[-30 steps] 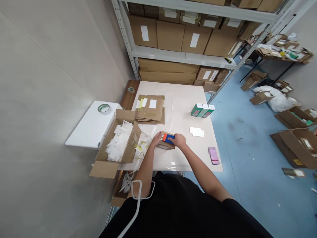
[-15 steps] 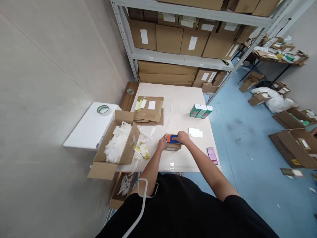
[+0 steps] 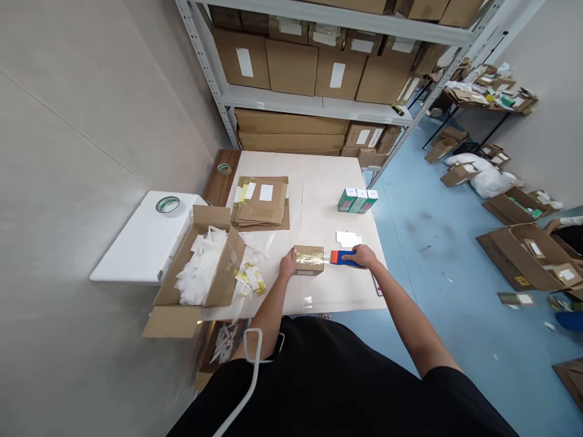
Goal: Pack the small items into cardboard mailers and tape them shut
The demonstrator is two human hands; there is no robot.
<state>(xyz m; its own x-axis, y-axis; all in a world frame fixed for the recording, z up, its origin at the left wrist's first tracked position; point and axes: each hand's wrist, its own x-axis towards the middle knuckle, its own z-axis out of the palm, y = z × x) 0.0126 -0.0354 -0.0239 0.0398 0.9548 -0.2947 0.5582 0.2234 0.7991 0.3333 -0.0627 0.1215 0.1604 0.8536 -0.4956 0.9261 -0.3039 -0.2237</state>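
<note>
A small cardboard box (image 3: 310, 261) lies on the white-topped table (image 3: 319, 182) in front of me, with shiny tape over its top. My left hand (image 3: 288, 263) grips the box at its left side. To the right of the box, my right hand (image 3: 363, 256) is wrapped round a blue and orange tape dispenser (image 3: 342, 257). A short pale strip spans the gap between box and dispenser. Behind the dispenser are white cards (image 3: 348, 238). A phone (image 3: 378, 285) lies partly hidden under my right forearm.
On the left stands an open carton (image 3: 213, 213) of white packing material, beside crumpled tape (image 3: 251, 279). Flattened cardboard (image 3: 262, 203) and green-white boxes (image 3: 357, 200) sit farther back, before a loaded shelf rack (image 3: 291, 104). At far right, a person's arm (image 3: 567, 223) shows near cartons (image 3: 514, 255).
My right hand has pulled the tape dispenser rightward off the box, whose top now shows tape. The left hand stays at the box. The view has shifted slightly.
</note>
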